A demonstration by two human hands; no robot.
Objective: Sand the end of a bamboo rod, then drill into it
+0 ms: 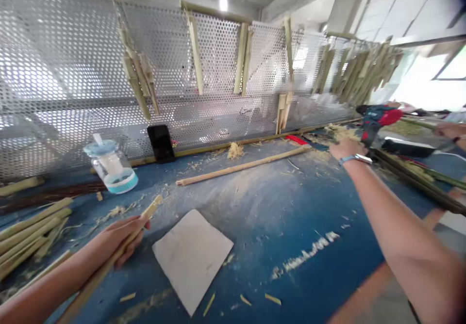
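My left hand [125, 239] is closed around a long pale bamboo strip [152, 207], its tip pointing up and away over the blue table. My right hand [348, 150], with a watch on the wrist, reaches far to the right. It is at a clump of fine shavings [342, 132], right beside a red and dark cordless drill [374, 120]. Its fingers are mostly hidden, so what it grips, if anything, does not show. Between the hands lie a square of whitish paper [192, 258] and a long thin bamboo stick [240, 168].
Several bamboo strips [32, 236] lie at left near a lidded clear jar [112, 169]. A dark phone [160, 143] leans against the perforated metal screen [73, 81], where bamboo pieces hang. Shavings litter the blue table [255, 227]. Another person's hand [451, 131] shows at far right.
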